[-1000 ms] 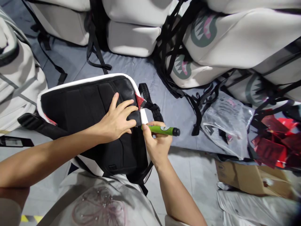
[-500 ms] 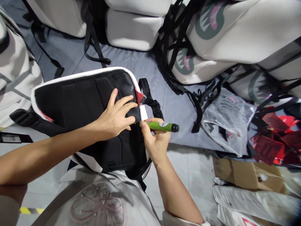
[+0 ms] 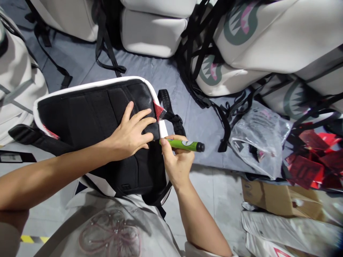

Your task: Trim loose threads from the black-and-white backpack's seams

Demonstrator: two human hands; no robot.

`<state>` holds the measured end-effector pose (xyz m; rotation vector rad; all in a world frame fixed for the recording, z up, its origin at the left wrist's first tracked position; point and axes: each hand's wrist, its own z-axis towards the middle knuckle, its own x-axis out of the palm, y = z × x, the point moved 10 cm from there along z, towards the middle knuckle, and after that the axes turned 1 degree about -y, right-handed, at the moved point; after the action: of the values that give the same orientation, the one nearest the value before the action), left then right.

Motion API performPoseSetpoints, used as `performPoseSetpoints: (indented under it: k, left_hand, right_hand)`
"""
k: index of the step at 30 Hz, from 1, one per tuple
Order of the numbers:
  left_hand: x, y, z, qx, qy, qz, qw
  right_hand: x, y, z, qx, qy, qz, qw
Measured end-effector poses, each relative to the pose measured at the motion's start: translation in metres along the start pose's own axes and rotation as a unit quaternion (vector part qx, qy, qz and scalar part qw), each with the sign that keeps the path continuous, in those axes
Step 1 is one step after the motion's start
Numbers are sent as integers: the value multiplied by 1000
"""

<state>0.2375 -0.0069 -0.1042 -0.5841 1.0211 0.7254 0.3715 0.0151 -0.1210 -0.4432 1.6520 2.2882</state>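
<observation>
A backpack (image 3: 88, 117) lies with its black padded back facing up, edged with white piping. My left hand (image 3: 132, 132) rests flat on the black panel, fingers spread. In my right hand (image 3: 179, 162) is a green marker pen (image 3: 183, 144), its black end pointing right and its other end at the bag's white edge. The tip itself is too small to make out. Just above it, a piece of red film (image 3: 158, 110) sits on the edge where a black strap (image 3: 177, 123) comes off. More red film (image 3: 50, 132) shows at the bag's left corner.
Light-coloured backpacks (image 3: 268, 35) with shark-mouth prints stand along the grey-covered table (image 3: 160, 76), their black straps trailing. On the right lie a clear plastic bag (image 3: 261, 142) and a heap of red film pieces (image 3: 311, 160). Below them is a cardboard box (image 3: 273, 198).
Almost nothing differs. The backpack's left end has shifted very slightly left, and the marker's black end has dipped a touch. Both hands keep their places.
</observation>
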Motion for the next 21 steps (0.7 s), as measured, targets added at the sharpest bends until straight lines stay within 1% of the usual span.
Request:
performPoseSetpoints:
  k: [3, 11, 15, 21]
  left_hand:
    - [0, 0, 0, 3, -5, 2, 1000]
    - [-2, -1, -1, 3, -21, 10, 1000]
    - [-4, -2, 0, -1, -21, 7, 1000]
    - [-7, -4, 4, -8, -33, 6, 999]
  right_hand:
    - [2, -2, 0, 13, 11, 4, 1000]
    - [1, -10, -1, 41, 10, 22, 999]
    - [3, -9, -1, 41, 25, 30, 998]
    - [-1, -9, 1, 41, 15, 35, 998]
